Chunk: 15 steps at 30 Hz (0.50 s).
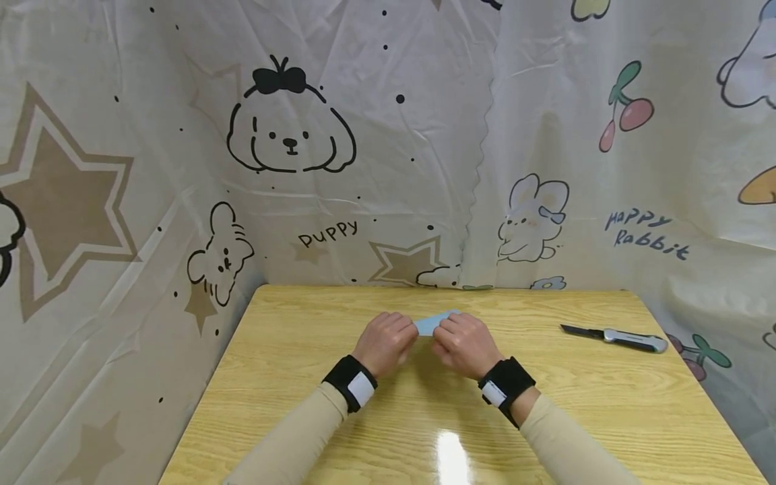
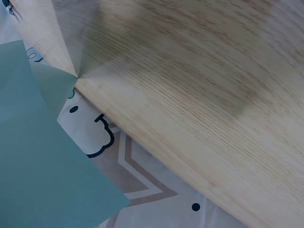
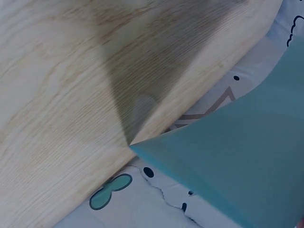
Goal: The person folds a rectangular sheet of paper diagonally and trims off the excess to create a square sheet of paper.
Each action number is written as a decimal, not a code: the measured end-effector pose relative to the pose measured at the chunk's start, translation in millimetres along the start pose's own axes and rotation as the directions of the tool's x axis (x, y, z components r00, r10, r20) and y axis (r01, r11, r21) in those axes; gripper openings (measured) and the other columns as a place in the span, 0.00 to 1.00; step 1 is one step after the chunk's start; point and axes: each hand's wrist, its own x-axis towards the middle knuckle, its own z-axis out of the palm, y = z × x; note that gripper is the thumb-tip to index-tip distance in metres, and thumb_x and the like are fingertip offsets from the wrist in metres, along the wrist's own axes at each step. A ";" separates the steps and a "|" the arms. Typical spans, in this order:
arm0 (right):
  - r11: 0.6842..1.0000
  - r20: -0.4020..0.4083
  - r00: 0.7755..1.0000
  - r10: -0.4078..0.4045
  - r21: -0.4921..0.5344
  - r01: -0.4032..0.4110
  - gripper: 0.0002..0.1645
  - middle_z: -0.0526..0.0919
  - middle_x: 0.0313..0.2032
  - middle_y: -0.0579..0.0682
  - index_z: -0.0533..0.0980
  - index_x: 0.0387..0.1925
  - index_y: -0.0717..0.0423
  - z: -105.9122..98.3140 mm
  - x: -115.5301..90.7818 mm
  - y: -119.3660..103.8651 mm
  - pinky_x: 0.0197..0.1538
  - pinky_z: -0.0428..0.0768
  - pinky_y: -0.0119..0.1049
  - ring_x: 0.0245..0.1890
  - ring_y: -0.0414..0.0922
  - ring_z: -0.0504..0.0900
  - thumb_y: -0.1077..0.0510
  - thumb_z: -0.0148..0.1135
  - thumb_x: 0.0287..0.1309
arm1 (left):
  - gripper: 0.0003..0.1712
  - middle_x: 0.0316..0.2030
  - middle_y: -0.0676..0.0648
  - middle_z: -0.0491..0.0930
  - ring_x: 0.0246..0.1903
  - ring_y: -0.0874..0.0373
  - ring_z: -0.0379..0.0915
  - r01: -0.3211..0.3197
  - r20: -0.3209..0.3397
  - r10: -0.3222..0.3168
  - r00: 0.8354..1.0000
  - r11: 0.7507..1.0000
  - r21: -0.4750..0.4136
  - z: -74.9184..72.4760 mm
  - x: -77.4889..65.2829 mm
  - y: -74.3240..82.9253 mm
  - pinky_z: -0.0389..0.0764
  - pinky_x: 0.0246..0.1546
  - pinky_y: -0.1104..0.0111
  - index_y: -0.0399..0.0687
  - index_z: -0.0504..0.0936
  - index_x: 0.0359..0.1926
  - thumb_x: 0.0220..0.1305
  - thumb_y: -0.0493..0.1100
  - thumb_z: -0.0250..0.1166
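A light blue sheet of paper is stretched between the two hands over the far part of the table. The left hand grips its left side with curled fingers, and the right hand grips its right side. The left wrist view shows the sheet large at the left, with a bent corner that meets its shadow on the wood. In the right wrist view the paper curves, and one pointed corner comes down to the tabletop. Fingertips are mostly hidden in the wrist views.
On the right of the wooden table lies a utility knife, its dark blade out and pointing left. A printed curtain hangs just behind the table's far edge and along its left side.
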 end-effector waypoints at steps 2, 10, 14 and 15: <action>1.000 0.000 1.000 0.001 -0.005 -0.001 0.08 0.72 0.17 0.42 0.71 0.17 0.48 -0.7 -2.5 2.5 0.25 0.68 0.31 0.20 0.40 0.72 0.57 0.63 0.42 | 0.06 0.26 0.56 0.77 0.29 0.63 0.75 0.004 0.001 -0.004 1.000 1.000 -0.004 -0.9 -1.4 -2.1 0.74 0.29 0.71 0.52 0.76 0.24 0.51 0.38 0.66; 0.998 0.003 0.999 0.053 -0.018 -0.053 0.06 0.74 0.17 0.41 0.72 0.17 0.48 -4.7 -15.0 14.3 0.27 0.71 0.33 0.20 0.40 0.72 0.58 0.60 0.43 | 0.06 0.26 0.56 0.77 0.32 0.62 0.75 0.027 0.026 -0.027 0.999 1.000 0.007 -5.9 -10.9 -12.2 0.75 0.36 0.70 0.53 0.76 0.25 0.52 0.38 0.66; 0.997 0.011 0.997 0.081 -0.011 -0.080 0.06 0.75 0.18 0.42 0.73 0.17 0.48 -5.5 -20.8 18.5 0.27 0.71 0.33 0.20 0.40 0.72 0.59 0.58 0.45 | 0.06 0.27 0.56 0.78 0.33 0.61 0.76 0.021 0.015 -0.021 1.000 1.000 0.005 -5.9 -14.8 -16.2 0.75 0.37 0.69 0.53 0.76 0.25 0.52 0.38 0.66; 0.996 0.014 0.996 0.088 -0.010 -0.088 0.05 0.75 0.18 0.41 0.73 0.18 0.48 -5.6 -22.1 19.4 0.27 0.72 0.33 0.20 0.40 0.72 0.59 0.57 0.45 | 0.06 0.27 0.56 0.78 0.33 0.61 0.76 0.021 0.011 -0.021 1.000 1.000 0.003 -5.6 -15.9 -17.2 0.75 0.37 0.68 0.53 0.77 0.25 0.51 0.38 0.66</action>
